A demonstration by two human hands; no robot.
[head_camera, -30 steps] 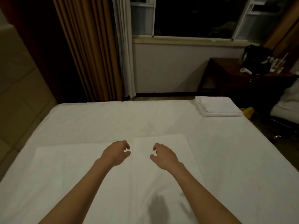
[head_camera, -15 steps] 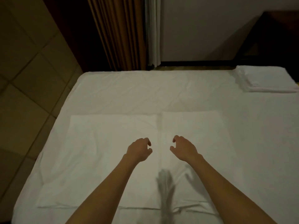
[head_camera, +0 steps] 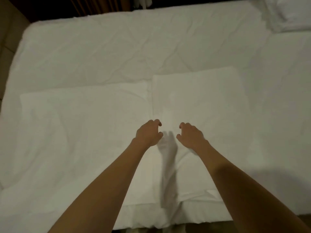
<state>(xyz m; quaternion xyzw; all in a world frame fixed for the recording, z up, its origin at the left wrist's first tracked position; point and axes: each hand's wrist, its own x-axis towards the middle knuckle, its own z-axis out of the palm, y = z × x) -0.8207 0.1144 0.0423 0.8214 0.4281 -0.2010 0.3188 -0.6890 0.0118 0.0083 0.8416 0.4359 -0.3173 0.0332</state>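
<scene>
A white cloth point(head_camera: 84, 125) lies spread flat on the white bed point(head_camera: 117, 47), with a doubled-over part point(head_camera: 198, 98) on its right half and a vertical fold line down the middle. My left hand point(head_camera: 149, 133) hovers just left of that fold line, fingers loosely curled and holding nothing. My right hand point(head_camera: 190, 135) hovers just right of it, likewise curled and empty. The two hands are a palm's width apart. Their shadow falls on the cloth between my forearms.
A stack of folded white linen point(head_camera: 289, 15) sits at the bed's far right corner. Tan curtains point(head_camera: 94, 5) hang beyond the bed's far edge. Tiled floor point(head_camera: 6, 31) shows at the left. The bed's near edge runs along the bottom.
The view has tilted further down and closer to the bed, so the window and side table are out of frame. Both hands have drawn slightly nearer together and keep their curled, empty pose.
</scene>
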